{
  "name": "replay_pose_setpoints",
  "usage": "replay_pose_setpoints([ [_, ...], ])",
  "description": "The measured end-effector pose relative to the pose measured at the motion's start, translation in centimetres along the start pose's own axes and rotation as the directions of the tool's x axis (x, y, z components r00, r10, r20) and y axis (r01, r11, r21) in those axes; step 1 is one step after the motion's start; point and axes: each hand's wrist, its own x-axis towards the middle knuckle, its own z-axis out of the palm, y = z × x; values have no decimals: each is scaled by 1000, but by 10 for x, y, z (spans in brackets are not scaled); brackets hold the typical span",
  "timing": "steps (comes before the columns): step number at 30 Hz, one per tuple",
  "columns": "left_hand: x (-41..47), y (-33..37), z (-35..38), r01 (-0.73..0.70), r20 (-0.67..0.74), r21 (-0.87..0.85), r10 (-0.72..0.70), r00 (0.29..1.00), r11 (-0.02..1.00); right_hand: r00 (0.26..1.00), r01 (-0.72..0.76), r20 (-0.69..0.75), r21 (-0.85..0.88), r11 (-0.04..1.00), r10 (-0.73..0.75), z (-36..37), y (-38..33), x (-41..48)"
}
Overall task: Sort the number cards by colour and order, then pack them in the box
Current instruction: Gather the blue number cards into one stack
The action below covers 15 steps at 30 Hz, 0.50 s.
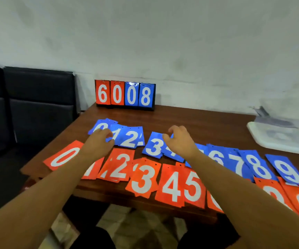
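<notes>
The left hand (98, 142) is being held over the blue row, its fingers curled down at the blue 1 card (116, 136). Whether that card is being pinched cannot be told through the blur. The blue 0 card (100, 125) is being partly covered just beyond its knuckles. The right hand (180, 141) is being held with fingers curled at the far edge of the blue 3 card (153, 147) and the blue 4 card (172, 154); a grip cannot be told there either. Between the two hands the blue 2 card (130, 139) is lying, with a narrow strip of bare wood beside it. Beyond both sets of fingertips, open table (190, 121) is being left up to the scoreboard stand (125, 95). Under the wrists the orange cards (142, 178) are being overlapped in a row, several overhanging the table's near edge. The white box (279, 141) is sitting well apart, out past the right hand at the table's far right edge.
</notes>
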Motion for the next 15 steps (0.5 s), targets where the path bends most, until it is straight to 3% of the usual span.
replay_pose_setpoints([
  [8, 111, -112, 9, 94, -37, -37, -95, 995, 995, 986, 87, 142, 35, 996, -91, 116, -63, 141],
  [15, 165, -154, -6, 268, 136, -101, -254, 958, 958, 949, -81, 306, -7, 997, 80, 142, -110, 191],
])
